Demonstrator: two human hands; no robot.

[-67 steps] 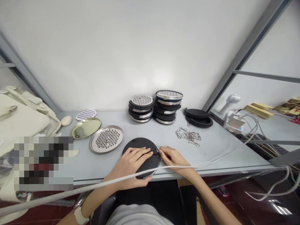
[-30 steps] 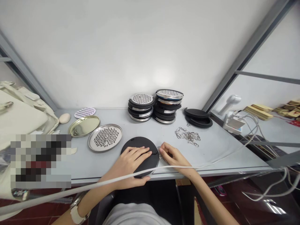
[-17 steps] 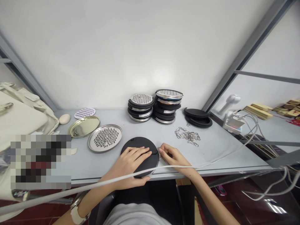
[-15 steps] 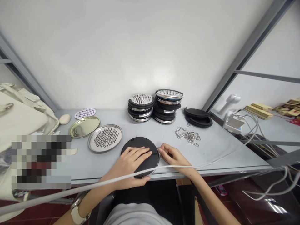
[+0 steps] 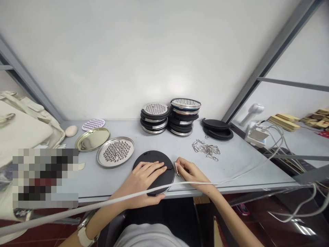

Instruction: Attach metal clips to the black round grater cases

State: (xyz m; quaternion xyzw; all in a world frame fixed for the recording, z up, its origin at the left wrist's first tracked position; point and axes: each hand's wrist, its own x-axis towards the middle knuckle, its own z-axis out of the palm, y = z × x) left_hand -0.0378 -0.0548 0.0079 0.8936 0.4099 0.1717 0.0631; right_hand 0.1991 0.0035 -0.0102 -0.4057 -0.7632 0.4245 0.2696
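Observation:
A black round case (image 5: 154,156) lies flat near the front edge of the table, with a thin metal rim showing at its lower right. My left hand (image 5: 144,178) spans it, fingers laid across the top and thumb at the near rim, gripping it. Just beyond the right side of the case, my right hand (image 5: 191,173) pinches a small silver metal clip (image 5: 176,168) between thumb and fingertips; part of the clip is hidden. A loose heap of silver clips and chain pieces (image 5: 207,148) lies farther back on the right.
Two stacks of round graters (image 5: 155,109) stand at the back. At left lie a toothed metal grater disc (image 5: 115,152), a gold-coloured lid (image 5: 92,139) and a purple-and-white disc (image 5: 93,124). Black round covers (image 5: 218,133) sit back right. A white cable (image 5: 123,198) crosses before my arms.
The small metal clip at my right fingertips has turned and now stands slightly apart from the case's edge. My left hand and the case have hardly moved.

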